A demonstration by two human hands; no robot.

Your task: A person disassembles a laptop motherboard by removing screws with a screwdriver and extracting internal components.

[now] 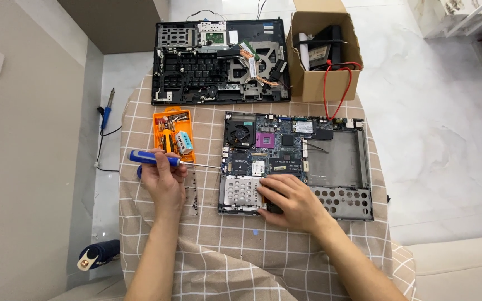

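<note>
Gripping the blue-handled screwdriver (154,158) in my left hand (165,181), tip toward the opened grey laptop chassis (297,167) on the checked cloth, I press my right hand (291,202) flat, steadying its front edge.

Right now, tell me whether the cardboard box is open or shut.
Open: the cardboard box has its flaps up, and black parts and a red wire show inside.
</note>
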